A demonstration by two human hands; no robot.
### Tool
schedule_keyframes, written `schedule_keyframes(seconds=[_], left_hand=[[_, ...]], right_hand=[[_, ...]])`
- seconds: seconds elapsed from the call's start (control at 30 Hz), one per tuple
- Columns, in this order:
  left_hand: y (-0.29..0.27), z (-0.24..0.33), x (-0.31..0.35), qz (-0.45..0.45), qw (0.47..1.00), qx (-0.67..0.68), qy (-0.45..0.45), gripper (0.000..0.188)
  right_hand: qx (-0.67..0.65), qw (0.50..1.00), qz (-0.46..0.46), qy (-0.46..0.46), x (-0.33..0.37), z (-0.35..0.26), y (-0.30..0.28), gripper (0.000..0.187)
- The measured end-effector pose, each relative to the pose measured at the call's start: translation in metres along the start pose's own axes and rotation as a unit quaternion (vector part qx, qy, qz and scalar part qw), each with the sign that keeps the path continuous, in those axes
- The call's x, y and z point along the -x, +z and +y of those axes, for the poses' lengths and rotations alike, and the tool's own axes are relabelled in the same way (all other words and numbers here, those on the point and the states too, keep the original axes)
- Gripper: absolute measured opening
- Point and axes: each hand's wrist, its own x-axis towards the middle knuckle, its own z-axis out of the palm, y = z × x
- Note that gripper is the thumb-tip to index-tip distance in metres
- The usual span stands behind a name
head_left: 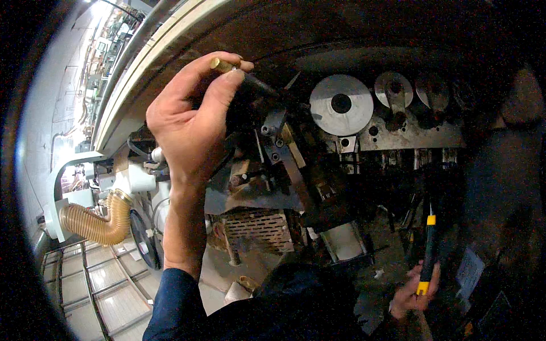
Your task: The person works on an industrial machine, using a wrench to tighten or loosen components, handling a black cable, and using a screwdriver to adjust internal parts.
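Observation:
My left hand (196, 116) is raised at the upper left, its thumb and fingers closed around a brass-tipped rod (220, 65). From the fingers a dark cylindrical part runs toward a metal bracket (274, 129) with several socket screws; where the two meet is too dark to tell. Low on the right, my right hand (414, 291) grips a screwdriver (430, 250) with a black and yellow handle. Its thin metal shaft points up and away from me, and its tip is lost in shadow.
Beyond the bracket, a large pale metal disc (341, 105) and smaller round parts line a metal plate (409, 133). A slotted metal cover (259, 232) lies below. At left are a ribbed tan hose (96, 223) and a long curved machine edge (133, 71).

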Motion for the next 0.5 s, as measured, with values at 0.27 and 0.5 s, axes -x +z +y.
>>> schedule_keyframes(seconds=[0.27, 0.5], left_hand=[[0.001, -0.013, 0.005, -0.041, 0.995, -0.085, 0.017, 0.011], [0.002, -0.012, 0.012, -0.02, 0.998, -0.058, -0.003, 0.018]], right_hand=[[0.108, 0.992, -0.062, -0.015, 0.061, 0.046, 0.014, 0.05], [-0.397, 0.774, 0.155, 0.468, 0.225, 0.228, 0.048, 0.047]])
